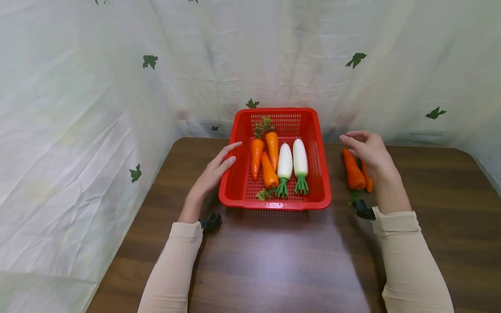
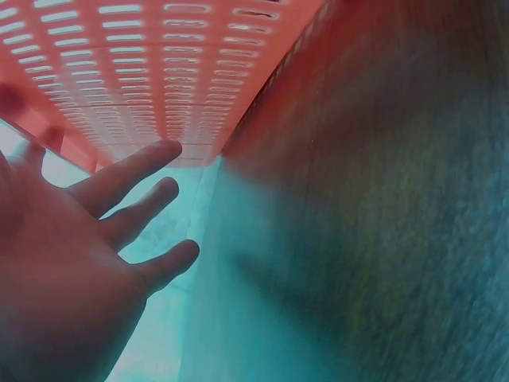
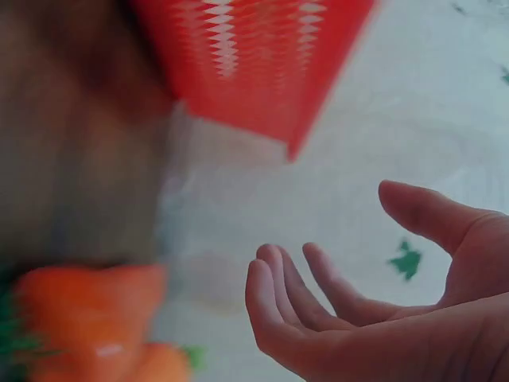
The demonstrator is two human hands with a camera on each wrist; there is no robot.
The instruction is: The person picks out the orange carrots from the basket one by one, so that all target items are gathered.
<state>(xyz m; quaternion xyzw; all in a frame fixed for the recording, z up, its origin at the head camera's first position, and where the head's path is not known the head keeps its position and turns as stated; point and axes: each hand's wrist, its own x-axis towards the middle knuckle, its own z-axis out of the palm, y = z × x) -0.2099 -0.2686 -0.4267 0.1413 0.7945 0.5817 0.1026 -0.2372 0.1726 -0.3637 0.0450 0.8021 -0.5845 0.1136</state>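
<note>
A red plastic basket [image 1: 274,204] stands on the table, holding three orange carrots [image 1: 256,156] and two white radishes [image 1: 300,158] with green stems. My left hand [image 1: 214,172] is at the basket's left rim, fingers spread and fairly straight; in the left wrist view the fingers [image 2: 131,179] lie beside the slotted wall. To the right of the basket, my right hand [image 1: 369,150] hovers above two more carrots [image 1: 353,171], partly hiding one. Its fingers bend loosely with nothing between them, as the right wrist view shows the hand [image 3: 374,302] apart from the carrots [image 3: 87,318].
The brown wooden table [image 1: 289,261] carries everything. A pale cloth [image 1: 289,56] with green leaf-like shapes hangs behind the table and along its left side. Each wrist wears a black band, such as the left strap [image 1: 211,221].
</note>
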